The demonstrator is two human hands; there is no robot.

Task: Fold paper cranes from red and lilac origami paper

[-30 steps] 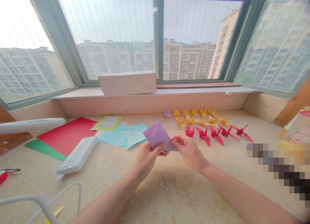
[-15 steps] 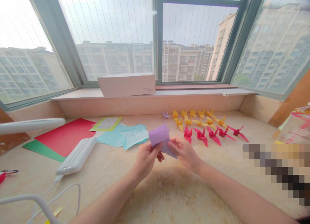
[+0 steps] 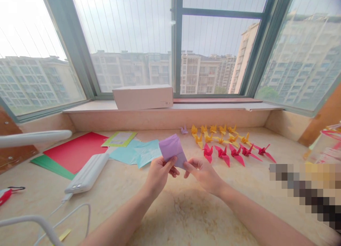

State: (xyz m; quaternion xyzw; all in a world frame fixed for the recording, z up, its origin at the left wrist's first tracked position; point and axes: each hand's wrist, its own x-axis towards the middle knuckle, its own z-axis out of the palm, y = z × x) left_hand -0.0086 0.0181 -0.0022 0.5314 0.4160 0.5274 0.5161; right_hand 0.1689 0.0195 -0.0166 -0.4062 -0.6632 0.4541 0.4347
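Observation:
A purple sheet of origami paper point(image 3: 172, 146), partly folded, is held up in front of me above the counter. My left hand point(image 3: 163, 168) pinches its lower left part, thumb on the near face. At its lower right corner, my right hand point(image 3: 199, 171) grips the paper between thumb and fingers. Behind the paper on the left lie light blue sheets point(image 3: 124, 153), the top one creased. Beyond my right hand stand several red paper cranes point(image 3: 222, 153) in a row, with yellow paper cranes point(image 3: 206, 134) behind them and one small lilac crane point(image 3: 183, 129).
Red sheets point(image 3: 77, 152), green sheets point(image 3: 50, 166) and a lime-edged packet point(image 3: 119, 138) lie to the left. A white power bank point(image 3: 86, 173) with a cable sits nearer. On the sill rests a white box point(image 3: 144, 98). A clear container point(image 3: 330, 145) stands far right.
The purple paper has been turned and flattened, now showing a squarer outline, and sits slightly further left. Both hands keep hold of it. My view has tilted up slightly.

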